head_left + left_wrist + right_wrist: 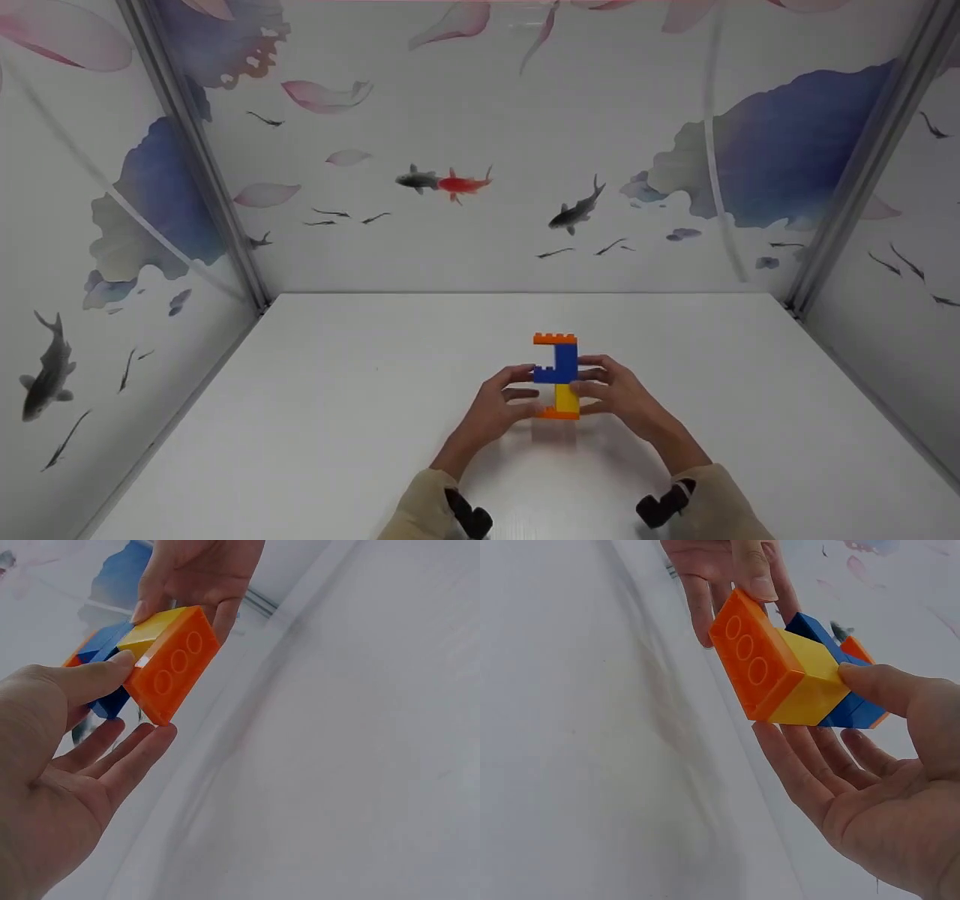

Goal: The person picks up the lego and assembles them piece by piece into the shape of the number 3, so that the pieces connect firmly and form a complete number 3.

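Both hands hold one stack of toy building bricks above the white table. An orange brick [555,339] tops it, with blue bricks [566,364], a yellow brick [568,399] and another orange brick [754,652] below. My left hand [496,405] grips the stack's left side, thumb at the lower orange brick and fingertips by the blue part. From the right, my right hand [626,397] grips it with the thumb pressed on the yellow brick and fingers along the far side. Round hollow tubes show on the underside of the bottom orange brick in both wrist views.
The white table [300,420] spreads around the hands. White panels printed with fish, petals and blue shapes enclose it at the back [487,247] and both sides, joined by grey metal corner posts [202,150]. Dark wrist devices [469,516] sit at the beige sleeves.
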### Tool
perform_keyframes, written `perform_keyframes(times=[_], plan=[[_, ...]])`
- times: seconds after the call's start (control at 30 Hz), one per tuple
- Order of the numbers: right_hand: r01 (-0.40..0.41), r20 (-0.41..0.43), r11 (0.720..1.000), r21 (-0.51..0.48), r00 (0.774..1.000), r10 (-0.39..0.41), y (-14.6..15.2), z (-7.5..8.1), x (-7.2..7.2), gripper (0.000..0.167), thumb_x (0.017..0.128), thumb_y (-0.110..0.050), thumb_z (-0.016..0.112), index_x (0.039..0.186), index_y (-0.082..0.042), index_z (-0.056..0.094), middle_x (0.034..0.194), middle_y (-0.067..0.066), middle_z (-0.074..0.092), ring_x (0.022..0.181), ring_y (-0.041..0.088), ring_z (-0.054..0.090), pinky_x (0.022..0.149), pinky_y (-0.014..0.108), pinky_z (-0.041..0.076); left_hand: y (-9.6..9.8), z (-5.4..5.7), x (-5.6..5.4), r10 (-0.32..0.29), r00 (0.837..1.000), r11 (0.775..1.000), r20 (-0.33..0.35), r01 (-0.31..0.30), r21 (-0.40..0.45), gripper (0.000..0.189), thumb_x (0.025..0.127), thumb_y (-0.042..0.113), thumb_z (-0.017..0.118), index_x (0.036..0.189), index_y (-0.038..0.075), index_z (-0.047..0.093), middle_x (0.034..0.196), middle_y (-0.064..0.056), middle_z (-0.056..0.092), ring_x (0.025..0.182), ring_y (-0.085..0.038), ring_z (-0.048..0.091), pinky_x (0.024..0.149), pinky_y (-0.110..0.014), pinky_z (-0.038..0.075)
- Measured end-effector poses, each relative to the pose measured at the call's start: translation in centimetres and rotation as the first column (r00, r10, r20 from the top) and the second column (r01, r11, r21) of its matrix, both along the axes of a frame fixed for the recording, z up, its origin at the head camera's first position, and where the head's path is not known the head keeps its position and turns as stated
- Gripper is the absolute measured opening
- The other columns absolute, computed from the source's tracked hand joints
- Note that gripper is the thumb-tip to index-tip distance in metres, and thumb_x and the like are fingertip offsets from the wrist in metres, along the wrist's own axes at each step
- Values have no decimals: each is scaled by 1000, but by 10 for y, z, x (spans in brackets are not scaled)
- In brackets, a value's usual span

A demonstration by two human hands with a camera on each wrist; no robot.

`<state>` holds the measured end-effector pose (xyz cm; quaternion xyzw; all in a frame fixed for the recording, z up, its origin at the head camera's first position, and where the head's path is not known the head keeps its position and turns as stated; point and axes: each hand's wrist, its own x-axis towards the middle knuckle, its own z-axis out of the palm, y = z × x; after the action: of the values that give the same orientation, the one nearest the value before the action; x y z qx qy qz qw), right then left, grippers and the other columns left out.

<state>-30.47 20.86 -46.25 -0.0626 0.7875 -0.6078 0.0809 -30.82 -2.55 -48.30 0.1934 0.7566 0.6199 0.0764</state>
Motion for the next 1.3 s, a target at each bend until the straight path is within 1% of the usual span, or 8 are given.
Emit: perform_keyframes(times=[0.13,0.3,0.5,0.7,0.87,1.03,1.2,1.3], plan=[[10,9,1000,-2,1000,-10,-2,-1,0,70,93,-36,71,149,-11,38,148,21,50,120,31,63,92,43,59,-1,0,0,0,1000,1000,3,0,-31,63,89,20,76,146,16,50,142,-12,57,123,-28,64,100,-41,56],[16,33,1000,-16,999,-15,-3,-4,-1,67,95,-34,68,151,-12,37,146,24,51,115,30,66,90,44,60,-2,-2,-1,-14,1000,997,16,15,-75,72,87,28,79,149,16,46,144,-12,55,122,-27,64,101,-43,55],[18,50,1000,-13,999,-17,-3,-6,-1,69,95,-34,68,153,-15,36,145,24,52,111,28,68,89,44,60,-4,-4,-1,-29,999,993,17,31,-117,74,87,24,78,152,15,43,145,-13,54,122,-27,64,103,-44,54],[15,41,1000,15,999,-16,-5,-7,-2,74,91,-31,73,154,-18,37,144,24,52,114,29,67,87,42,61,-5,-4,0,-33,999,994,20,35,-101,75,88,21,77,153,12,41,147,-15,52,122,-28,64,99,-42,56],[15,30,999,52,999,-16,-8,-11,-1,79,88,-28,76,155,-19,36,145,23,51,114,29,67,86,40,61,-5,-6,1,-26,999,998,48,29,-61,74,88,18,76,153,15,40,148,-14,50,123,-30,63,98,-43,57],[31,39,996,78,999,-34,-11,-14,1,80,87,-26,77,155,-19,36,146,20,52,114,27,66,89,39,60,-6,-8,1,-29,997,999,69,31,-26,69,89,22,76,150,16,44,150,-13,49,123,-31,62,100,-45,56],[43,49,997,68,998,-46,-13,-17,2,80,87,-23,78,155,-16,37,146,20,51,117,29,64,91,39,60,-7,-10,-1,-35,997,999,71,37,-30,68,90,23,76,150,15,44,150,-13,50,124,-32,62,100,-45,56],[46,57,997,64,997,-49,-15,-18,2,80,87,-21,78,155,-16,37,146,20,52,118,30,63,91,39,60,-7,-10,-2,-28,997,998,78,32,-46,67,90,20,75,150,14,45,151,-13,50,124,-32,62,99,-44,56]])
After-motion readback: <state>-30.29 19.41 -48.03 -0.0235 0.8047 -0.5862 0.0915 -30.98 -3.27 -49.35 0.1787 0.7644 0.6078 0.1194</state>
